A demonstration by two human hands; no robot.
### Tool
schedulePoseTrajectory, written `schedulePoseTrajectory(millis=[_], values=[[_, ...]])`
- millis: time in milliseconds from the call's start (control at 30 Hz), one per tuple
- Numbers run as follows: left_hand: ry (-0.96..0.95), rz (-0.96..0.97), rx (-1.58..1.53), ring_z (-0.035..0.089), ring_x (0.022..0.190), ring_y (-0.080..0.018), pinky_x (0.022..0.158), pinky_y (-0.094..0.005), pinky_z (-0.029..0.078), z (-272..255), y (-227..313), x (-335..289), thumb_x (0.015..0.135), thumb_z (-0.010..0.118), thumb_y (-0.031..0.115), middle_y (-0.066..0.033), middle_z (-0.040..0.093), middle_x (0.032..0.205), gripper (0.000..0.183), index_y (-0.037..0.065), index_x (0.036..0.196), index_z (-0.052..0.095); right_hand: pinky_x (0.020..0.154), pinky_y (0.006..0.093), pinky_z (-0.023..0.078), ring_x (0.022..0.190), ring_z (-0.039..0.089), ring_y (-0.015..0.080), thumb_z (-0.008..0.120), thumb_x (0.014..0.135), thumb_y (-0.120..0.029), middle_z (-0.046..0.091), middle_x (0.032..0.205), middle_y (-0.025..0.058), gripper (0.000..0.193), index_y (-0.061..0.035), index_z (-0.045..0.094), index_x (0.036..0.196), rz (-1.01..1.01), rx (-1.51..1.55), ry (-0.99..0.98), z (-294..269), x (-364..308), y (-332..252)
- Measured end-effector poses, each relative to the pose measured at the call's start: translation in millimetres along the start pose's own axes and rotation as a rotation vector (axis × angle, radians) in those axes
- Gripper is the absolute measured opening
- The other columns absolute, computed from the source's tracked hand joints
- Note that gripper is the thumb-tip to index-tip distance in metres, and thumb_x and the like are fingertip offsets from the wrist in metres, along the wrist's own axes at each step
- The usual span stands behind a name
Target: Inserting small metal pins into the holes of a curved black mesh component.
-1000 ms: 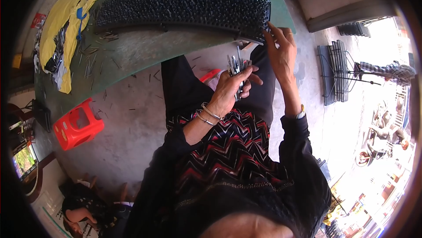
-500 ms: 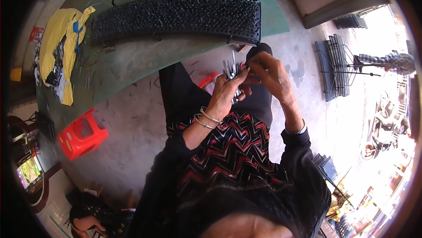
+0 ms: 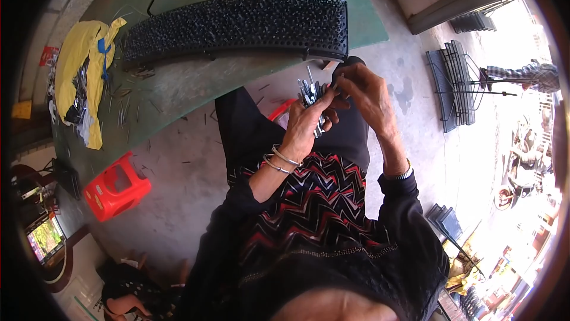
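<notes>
Over my lap, my left hand (image 3: 304,120) is wrapped round a bundle of thin silvery sticks (image 3: 310,92), whose ends poke up past my thumb. My right hand (image 3: 369,97) is just to the right, thumb and fingers pinched together near the left thumb tip. Whatever lies in that pinch is too small to make out. Beyond both hands, a long black rack (image 3: 237,27) with a perforated, mesh-like face lies along the green table (image 3: 178,95). Neither hand touches it.
A torn yellow bag (image 3: 83,78) with silvery contents lies at the table's left, loose thin sticks (image 3: 123,113) beside it. A red plastic stool (image 3: 117,187) stands on the floor at left. Black wire racks (image 3: 456,86) stand at right. Another person (image 3: 127,294) is at lower left.
The view has shifted slightly. My left hand still grips the bundle, and my right hand stays pinched close beside it, turned a little.
</notes>
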State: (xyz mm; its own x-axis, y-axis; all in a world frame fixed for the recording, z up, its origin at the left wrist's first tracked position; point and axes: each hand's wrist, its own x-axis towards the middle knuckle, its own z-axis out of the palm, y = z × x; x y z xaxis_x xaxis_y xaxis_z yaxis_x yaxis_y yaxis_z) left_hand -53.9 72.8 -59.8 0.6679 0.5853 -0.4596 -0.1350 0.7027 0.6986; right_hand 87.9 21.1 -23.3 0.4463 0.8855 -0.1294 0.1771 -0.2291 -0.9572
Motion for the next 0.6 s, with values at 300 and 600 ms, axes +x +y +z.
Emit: schedulePoseTrajectory(millis=[300, 600], values=[[-0.030, 0.023, -0.024, 0.057, 0.055, -0.0077, 0.044, -0.0191, 0.037, -1.3, -2.6, 0.3, 0.092, 0.064, 0.029, -0.0077, 0.070, 0.082, 0.024, 0.005, 0.096, 0.066, 0.067, 0.0245, 0.048, 0.073, 0.058, 0.0091, 0.060, 0.091, -0.010, 0.063, 0.080, 0.0050, 0.016, 0.0043, 0.060, 0.098, 0.024, 0.098, 0.000, -1.3, -0.9, 5.8], [0.033, 0.039, 0.085, 0.054, 0.051, -0.0074, 0.042, -0.0202, 0.035, -2.1, -6.0, -0.2, 0.093, 0.063, 0.025, -0.0103, 0.069, 0.078, 0.022, 0.004, 0.096, 0.066, 0.061, 0.0245, 0.047, 0.069, 0.057, 0.0094, 0.062, 0.089, -0.008, 0.062, 0.078, 0.0053, 0.014, 0.0041, 0.057, 0.093, 0.047, 0.103, -0.024, 0.1, -1.2, 10.4]])
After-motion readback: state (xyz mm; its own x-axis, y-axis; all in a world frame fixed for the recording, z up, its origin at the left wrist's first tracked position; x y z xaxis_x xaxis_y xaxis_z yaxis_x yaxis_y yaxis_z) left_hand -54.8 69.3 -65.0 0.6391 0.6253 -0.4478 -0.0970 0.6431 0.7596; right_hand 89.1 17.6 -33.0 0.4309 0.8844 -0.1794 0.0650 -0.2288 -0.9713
